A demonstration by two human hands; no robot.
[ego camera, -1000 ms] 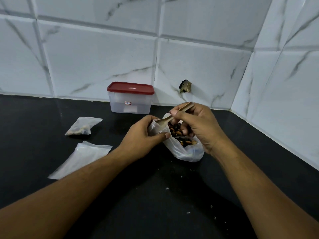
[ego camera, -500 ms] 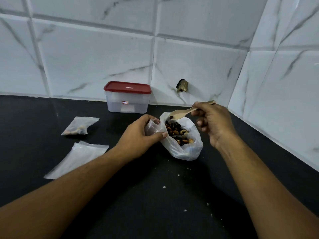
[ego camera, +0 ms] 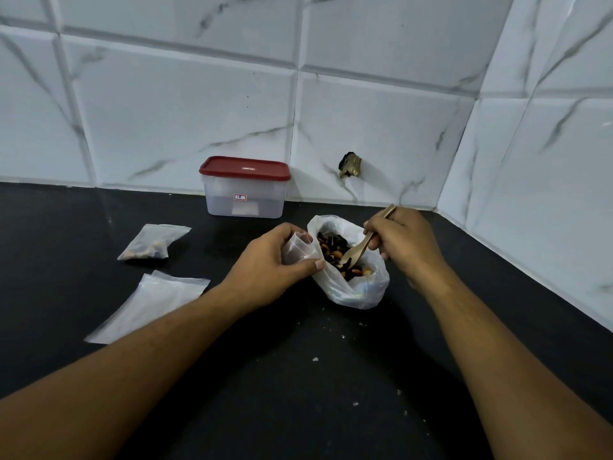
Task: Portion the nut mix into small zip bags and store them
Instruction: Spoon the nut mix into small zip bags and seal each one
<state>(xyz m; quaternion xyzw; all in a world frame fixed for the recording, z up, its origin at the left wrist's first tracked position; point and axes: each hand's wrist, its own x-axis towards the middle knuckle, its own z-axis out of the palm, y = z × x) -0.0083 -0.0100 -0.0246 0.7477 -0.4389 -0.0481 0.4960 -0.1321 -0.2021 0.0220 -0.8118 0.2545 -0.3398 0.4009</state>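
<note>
Nut mix (ego camera: 333, 257) sits in the open white plastic bag (ego camera: 361, 292) on the black counter (ego camera: 298, 393), and we use that bag as our landmark. Our right hand (ego camera: 403, 244), on the bag's right side, pinches the handle of a wooden spoon (ego camera: 360, 249) between thumb and fingers. The spoon's bowl is down among the nuts, and its long axis runs from there up and back toward the right, away from our left hand (ego camera: 268, 263). That hand is at the bag's left rim, with fingers and thumb curled round a small zip bag (ego camera: 295, 252) to hold its mouth up. The small bag touches the white bag's rim or is just beside it; we cannot tell how wide its mouth gapes. We judge this to be the scooping step. What matters next is that the zip bag lies to the left of the spoon bowl, across the nuts, so a loaded spoon would travel bowl-first leftward over the rim, kept level. Well to the left of the white bag lie a filled zip bag (ego camera: 151, 245) and flat empty ones (ego camera: 149, 303). Behind it to the left stands a red-lidded container (ego camera: 245, 190), closed.
</note>
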